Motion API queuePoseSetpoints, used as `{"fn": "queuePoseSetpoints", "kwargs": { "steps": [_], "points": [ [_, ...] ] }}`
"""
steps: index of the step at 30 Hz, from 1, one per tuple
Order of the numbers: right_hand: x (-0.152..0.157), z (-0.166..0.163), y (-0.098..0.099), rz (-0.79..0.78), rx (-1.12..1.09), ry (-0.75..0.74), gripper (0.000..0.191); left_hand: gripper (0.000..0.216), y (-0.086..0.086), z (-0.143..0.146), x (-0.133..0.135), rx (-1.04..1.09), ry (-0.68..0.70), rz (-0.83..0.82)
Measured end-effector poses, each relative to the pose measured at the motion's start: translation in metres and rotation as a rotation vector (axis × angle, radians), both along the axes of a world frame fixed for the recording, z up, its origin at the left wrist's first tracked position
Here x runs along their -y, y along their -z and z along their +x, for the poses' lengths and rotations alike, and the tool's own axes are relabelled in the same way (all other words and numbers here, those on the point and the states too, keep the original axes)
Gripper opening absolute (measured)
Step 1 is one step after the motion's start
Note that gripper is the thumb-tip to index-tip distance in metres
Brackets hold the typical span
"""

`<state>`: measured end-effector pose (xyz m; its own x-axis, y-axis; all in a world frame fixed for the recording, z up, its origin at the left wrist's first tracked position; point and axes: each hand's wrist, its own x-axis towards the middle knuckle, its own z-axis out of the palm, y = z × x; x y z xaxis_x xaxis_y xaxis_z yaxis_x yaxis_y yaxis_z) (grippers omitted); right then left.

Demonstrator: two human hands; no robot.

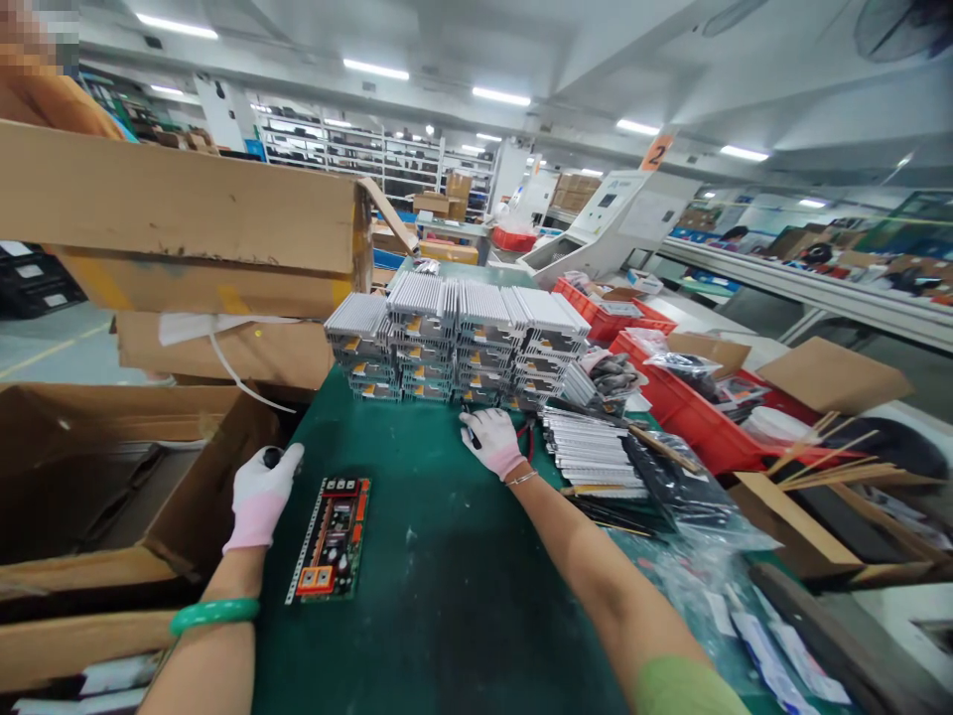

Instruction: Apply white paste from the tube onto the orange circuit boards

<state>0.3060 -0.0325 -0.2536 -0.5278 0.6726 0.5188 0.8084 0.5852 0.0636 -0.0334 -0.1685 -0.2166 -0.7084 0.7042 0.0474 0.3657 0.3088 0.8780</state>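
Head view: gloved hands flank a circuit board [332,536] on the bench [447,596].
Left hand [260,492] grip closed round a small black object [272,457]; right hand [491,442] pinches a pen [471,434], best kept wrist-down, steady.

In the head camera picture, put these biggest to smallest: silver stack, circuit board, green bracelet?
1. silver stack
2. circuit board
3. green bracelet, smallest even though it is nearest the camera

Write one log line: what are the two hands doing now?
left hand: grips small black object | right hand: rests by heatsink stack | circuit board: flat on green table
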Motion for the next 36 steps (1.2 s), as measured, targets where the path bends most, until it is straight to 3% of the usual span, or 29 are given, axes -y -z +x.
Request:
{"fn": "queuePoseSetpoints", "kwargs": {
  "steps": [14, 25, 36],
  "points": [
    [-0.003, -0.001, 0.001, -0.017, -0.008, 0.038, 0.027, 0.039, -0.003, 0.003, -0.001, 0.04, -0.012, 0.013],
    [0.003, 0.05, -0.004, 0.051, -0.083, 0.119, 0.029, 0.033, -0.021, 0.015, 0.005, 0.02, -0.04, -0.022],
    [-0.002, 0.048, 0.001, 0.024, -0.092, 0.148, 0.027, 0.029, -0.02, 0.015, 0.002, 0.046, -0.043, -0.022]
  ]
}}
